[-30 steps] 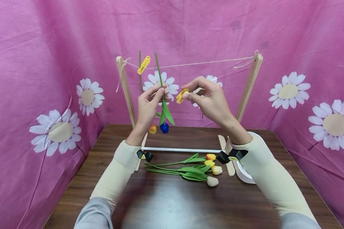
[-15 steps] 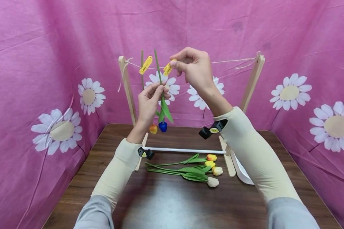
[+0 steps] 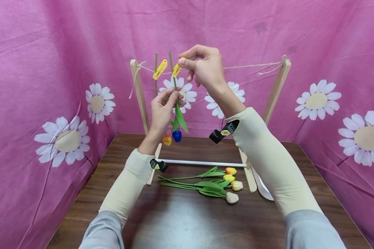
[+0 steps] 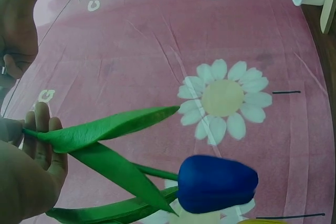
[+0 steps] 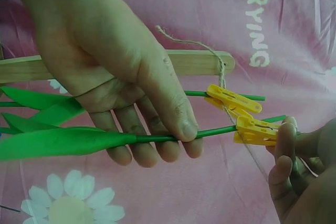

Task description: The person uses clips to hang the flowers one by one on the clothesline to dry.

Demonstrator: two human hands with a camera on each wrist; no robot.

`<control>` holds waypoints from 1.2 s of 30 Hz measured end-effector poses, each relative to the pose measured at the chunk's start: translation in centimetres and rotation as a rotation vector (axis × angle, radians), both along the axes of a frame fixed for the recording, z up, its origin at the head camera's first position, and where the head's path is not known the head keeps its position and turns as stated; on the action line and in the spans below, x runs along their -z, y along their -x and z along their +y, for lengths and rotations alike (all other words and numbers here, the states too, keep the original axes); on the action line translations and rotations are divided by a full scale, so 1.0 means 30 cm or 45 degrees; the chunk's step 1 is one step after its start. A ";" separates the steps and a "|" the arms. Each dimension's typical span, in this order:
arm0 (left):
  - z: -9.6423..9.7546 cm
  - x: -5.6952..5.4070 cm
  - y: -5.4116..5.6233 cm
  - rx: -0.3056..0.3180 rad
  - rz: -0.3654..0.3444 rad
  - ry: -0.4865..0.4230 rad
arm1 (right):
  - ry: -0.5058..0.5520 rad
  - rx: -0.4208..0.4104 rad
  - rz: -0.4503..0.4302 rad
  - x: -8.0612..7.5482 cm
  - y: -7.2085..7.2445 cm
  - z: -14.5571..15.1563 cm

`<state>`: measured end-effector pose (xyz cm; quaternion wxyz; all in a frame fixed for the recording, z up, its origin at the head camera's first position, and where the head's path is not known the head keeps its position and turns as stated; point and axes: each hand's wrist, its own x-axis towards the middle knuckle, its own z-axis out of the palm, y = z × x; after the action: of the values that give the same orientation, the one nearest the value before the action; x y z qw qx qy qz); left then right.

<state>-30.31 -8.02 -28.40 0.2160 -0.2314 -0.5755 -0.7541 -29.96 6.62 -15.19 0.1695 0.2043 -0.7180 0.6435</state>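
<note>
My left hand (image 3: 163, 109) pinches the stem of a blue tulip (image 3: 176, 136), which hangs head down with its stem end above the string (image 3: 252, 66). In the left wrist view the blue bloom (image 4: 218, 183) and its green leaves (image 4: 113, 127) show large. A yellow clothespin (image 3: 177, 70) is pinched in my right hand (image 3: 207, 67); its jaws lie over the tulip's stem at the string, as the right wrist view shows. Just left, another yellow clothespin (image 3: 160, 70) holds an orange-yellow tulip (image 3: 167, 139) upside down on the string.
Wooden posts (image 3: 139, 93) carry the string, with a white rod (image 3: 202, 163) low between them. Several tulips (image 3: 212, 188) lie on the brown table (image 3: 180, 224). Part of a white container (image 3: 263, 188) shows behind my right sleeve. Pink cloth with daisies hangs behind.
My right hand has risen and moved left with the yellow clothespin, from beside the blue tulip to its upper stem at the string. My left hand has stayed nearly in place.
</note>
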 end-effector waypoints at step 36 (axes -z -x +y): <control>-0.020 0.018 0.016 0.023 -0.070 -0.001 | -0.126 0.027 0.032 0.032 -0.030 0.054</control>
<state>-30.78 -8.64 -28.95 0.1933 -0.2157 -0.5787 -0.7624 -29.05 8.25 -16.16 0.1751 0.2130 -0.7487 0.6028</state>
